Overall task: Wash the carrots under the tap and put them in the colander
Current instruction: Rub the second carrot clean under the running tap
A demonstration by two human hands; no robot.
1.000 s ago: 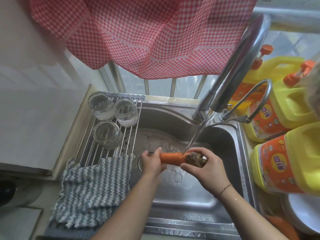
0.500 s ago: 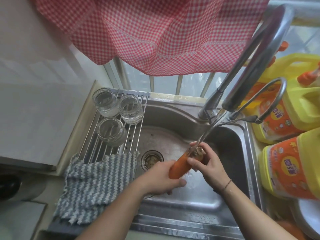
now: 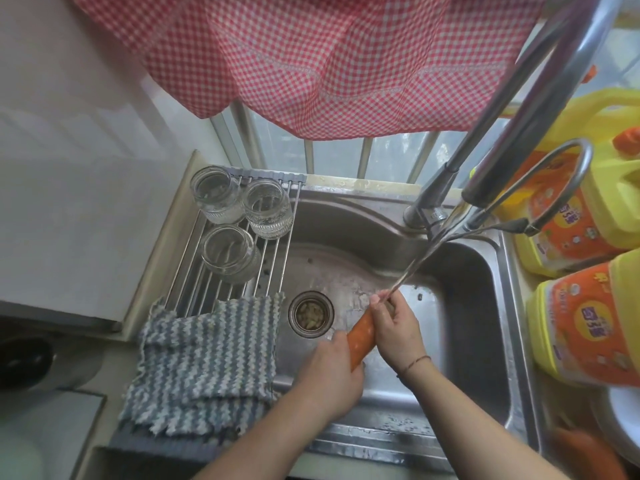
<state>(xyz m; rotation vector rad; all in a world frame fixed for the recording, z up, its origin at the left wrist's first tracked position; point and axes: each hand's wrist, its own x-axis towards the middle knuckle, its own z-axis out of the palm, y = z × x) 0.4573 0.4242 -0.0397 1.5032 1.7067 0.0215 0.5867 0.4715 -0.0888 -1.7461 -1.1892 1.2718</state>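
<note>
Low and centre in the frame, over the sink point(image 3: 460, 341), the carrot point(image 3: 362, 336) slants lower-left to upper-right. The left hand point(image 3: 332, 372) grips its lower end; the right hand point(image 3: 398, 323) clasps the top under the tap point(image 3: 519, 126) stream (no colander visible).

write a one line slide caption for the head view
Both hands, left hand and right hand, hold a carrot under the tap's stream over a steel sink.

Soft daylight through the window point(image 3: 381, 161); wide-angle bending, blurred edges.
</note>
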